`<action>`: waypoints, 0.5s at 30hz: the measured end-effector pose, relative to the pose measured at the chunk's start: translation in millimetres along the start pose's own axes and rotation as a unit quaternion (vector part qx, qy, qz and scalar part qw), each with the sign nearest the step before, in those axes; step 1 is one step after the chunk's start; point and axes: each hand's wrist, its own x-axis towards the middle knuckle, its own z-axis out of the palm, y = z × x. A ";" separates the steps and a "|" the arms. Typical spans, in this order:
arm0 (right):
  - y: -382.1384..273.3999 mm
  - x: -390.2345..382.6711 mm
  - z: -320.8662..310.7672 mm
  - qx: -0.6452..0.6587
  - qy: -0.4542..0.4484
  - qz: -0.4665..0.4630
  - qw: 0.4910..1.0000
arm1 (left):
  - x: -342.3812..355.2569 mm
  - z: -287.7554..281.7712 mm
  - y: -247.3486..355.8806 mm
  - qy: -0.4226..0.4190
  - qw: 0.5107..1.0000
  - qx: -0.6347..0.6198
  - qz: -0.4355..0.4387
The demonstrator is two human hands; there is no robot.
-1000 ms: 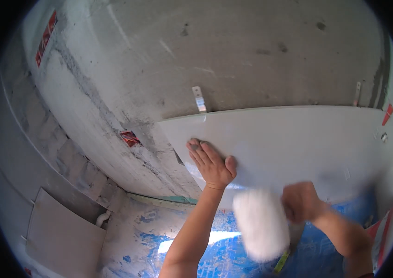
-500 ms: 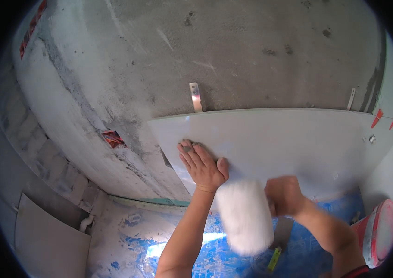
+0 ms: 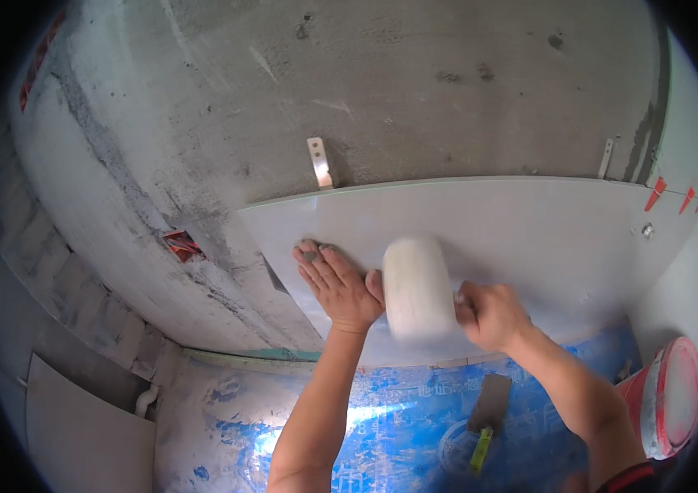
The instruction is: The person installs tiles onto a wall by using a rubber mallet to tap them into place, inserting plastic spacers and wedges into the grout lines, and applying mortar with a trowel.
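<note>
A large pale grey tile (image 3: 530, 238) lies against the bare cement wall. My left hand (image 3: 334, 287) is pressed flat on its left part, fingers spread, with grey smears on the fingertips. My right hand (image 3: 493, 319) grips the handle of a white mallet (image 3: 415, 287), whose blurred head is over the tile just right of my left hand. Metal strips (image 3: 319, 161) (image 3: 606, 158) stand at the tile's top edge. Red wedges (image 3: 656, 193) sit in the joint at the right.
A red bucket (image 3: 678, 386) stands at the right. A trowel with a yellow-green handle (image 3: 481, 448) lies on the blue floor covering (image 3: 398, 444). At the left are a loose grey panel (image 3: 86, 435), a white pipe (image 3: 145, 398) and a red-lined opening (image 3: 180, 246) in the wall.
The mallet and my right hand have moved up from below onto the tile. My left hand stays flat on it. The view has shifted, so more of the bucket and trowel shows.
</note>
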 end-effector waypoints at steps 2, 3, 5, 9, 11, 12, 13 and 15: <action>-27.0 -16.5 -6.3 0.041 0.004 -0.089 0.995 | -4.9 12.2 -22.1 0.040 0.991 0.112 0.054; -26.9 -18.4 -13.5 0.045 0.000 -0.140 0.989 | 1.1 8.6 -3.7 0.051 0.997 0.040 0.035; 1.6 -20.0 -14.0 0.013 0.019 -0.184 0.983 | 1.7 8.2 7.7 0.029 0.999 0.023 0.026; -4.9 -26.6 -12.7 0.032 -0.028 -0.076 0.996 | 7.1 -1.3 5.8 0.012 1.000 0.008 0.016; 3.7 -25.5 -20.9 0.070 0.000 -0.163 0.984 | 7.4 -1.6 12.6 0.006 1.000 -0.004 0.012; 20.2 -25.1 -11.0 0.056 -0.064 -0.014 0.996 | 9.6 -2.6 12.7 0.009 1.000 -0.006 0.013; 30.0 -29.5 -8.8 0.032 -0.032 -0.013 0.999 | 10.5 -3.4 12.5 0.008 1.000 -0.008 0.012; 0.5 -22.2 -19.6 0.048 -0.016 -0.032 0.998 | 10.2 -8.4 -2.2 0.014 0.999 0.022 0.036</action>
